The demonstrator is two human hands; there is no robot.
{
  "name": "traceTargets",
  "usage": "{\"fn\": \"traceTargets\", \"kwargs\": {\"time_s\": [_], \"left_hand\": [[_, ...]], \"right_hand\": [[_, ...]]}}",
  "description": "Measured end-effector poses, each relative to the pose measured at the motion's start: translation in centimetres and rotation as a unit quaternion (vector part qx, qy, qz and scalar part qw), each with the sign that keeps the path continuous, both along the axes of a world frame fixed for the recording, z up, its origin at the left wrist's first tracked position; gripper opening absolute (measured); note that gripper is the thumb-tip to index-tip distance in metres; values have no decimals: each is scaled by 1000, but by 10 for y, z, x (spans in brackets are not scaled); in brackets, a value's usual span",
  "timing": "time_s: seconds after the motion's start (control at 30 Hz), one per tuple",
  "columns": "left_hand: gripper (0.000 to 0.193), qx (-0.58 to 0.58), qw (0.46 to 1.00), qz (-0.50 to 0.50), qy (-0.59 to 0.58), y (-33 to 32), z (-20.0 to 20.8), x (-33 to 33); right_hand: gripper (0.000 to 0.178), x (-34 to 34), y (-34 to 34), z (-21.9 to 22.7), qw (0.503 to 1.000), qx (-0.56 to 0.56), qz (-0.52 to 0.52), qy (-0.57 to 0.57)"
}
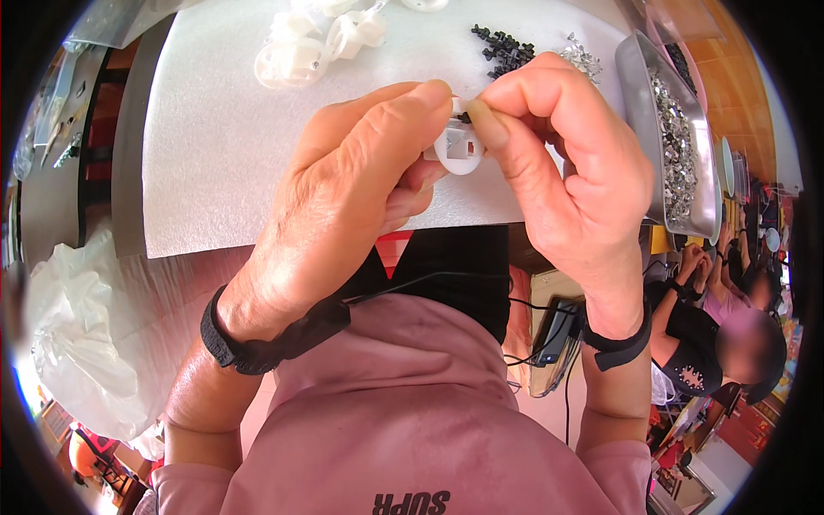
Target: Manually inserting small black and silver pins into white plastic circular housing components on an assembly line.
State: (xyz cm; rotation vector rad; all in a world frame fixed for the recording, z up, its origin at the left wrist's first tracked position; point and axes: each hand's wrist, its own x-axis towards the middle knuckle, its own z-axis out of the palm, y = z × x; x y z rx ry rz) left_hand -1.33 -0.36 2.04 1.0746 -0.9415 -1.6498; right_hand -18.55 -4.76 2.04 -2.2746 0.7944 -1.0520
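Observation:
Between my hands is a small white plastic housing (pixel 461 154) with a rounded lower end and an opening in its face. My left hand (pixel 356 167) is closed around its left side, thumb on top and fingers curled underneath. At the upper part of the housing sits a small black plastic piece (pixel 464 118). The thumb and forefinger of my right hand (pixel 571 150) pinch together at its right end; the fingertips partly cover it. Farther away lies a loose pile of similar black pieces (pixel 508 51), with small silvery metal parts (pixel 582 58) beside it.
More white plastic housings (pixel 296 56) lie at the far left on the white foam sheet (pixel 215 163). A metal tray (pixel 639 112) of small metal parts stands on the right. A plastic bag (pixel 94 335) hangs at the lower left. Another person (pixel 699 335) sits at the right.

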Motion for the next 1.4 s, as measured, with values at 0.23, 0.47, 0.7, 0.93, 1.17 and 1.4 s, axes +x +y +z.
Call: {"fn": "traceTargets", "kwargs": {"time_s": [0.23,0.47,0.7,0.93,1.17,1.4], "left_hand": [[34,-16,1000,0,-10,0,-2,-1],[35,-63,997,-6,-40,-1,-5,-2],[36,-19,997,9,-71,1,2,-5],[25,-147,978,-31,-143,4,-9,3],[26,-115,986,-34,-118,5,-6,1],[32,-34,994,-15,-107,7,0,-1]], "right_hand": [[8,1,-5,2,993,-110,12,33],[10,0,-5,-1,992,-122,8,36],[7,-6,-3,2,999,-18,23,24],[9,-11,-2,6,975,216,39,-40],[14,-13,-2,6,934,344,49,-88],[13,-11,-4,3,932,344,74,-82]]}}
